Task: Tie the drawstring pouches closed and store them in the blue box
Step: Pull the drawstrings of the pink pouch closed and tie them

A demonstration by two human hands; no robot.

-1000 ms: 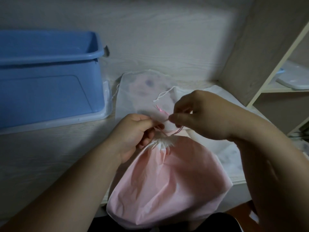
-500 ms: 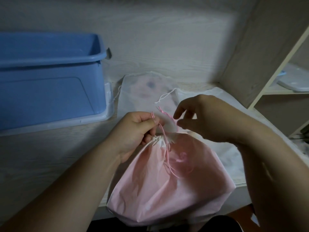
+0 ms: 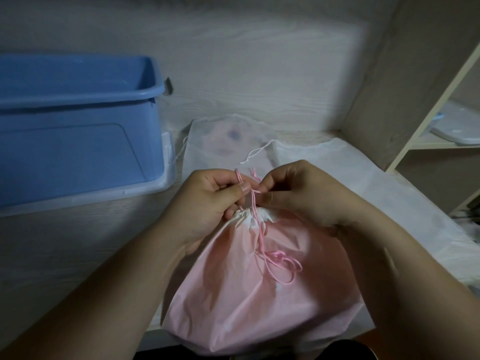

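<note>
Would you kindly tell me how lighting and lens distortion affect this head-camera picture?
Head view: dim, with a brighter patch on the back wall and dark corners; the wide lens bows the blue box rim; the pink drawstring pinched by left hand and right hand reads clearly; the white pouches look murky.

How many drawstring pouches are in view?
3: pink pouch at the front edge; white pouch behind it; second white pouch to the right. The blue box's inside is hidden.

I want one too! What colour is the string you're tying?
The thin drawstring cord is pink, seen best in the head view.
</note>
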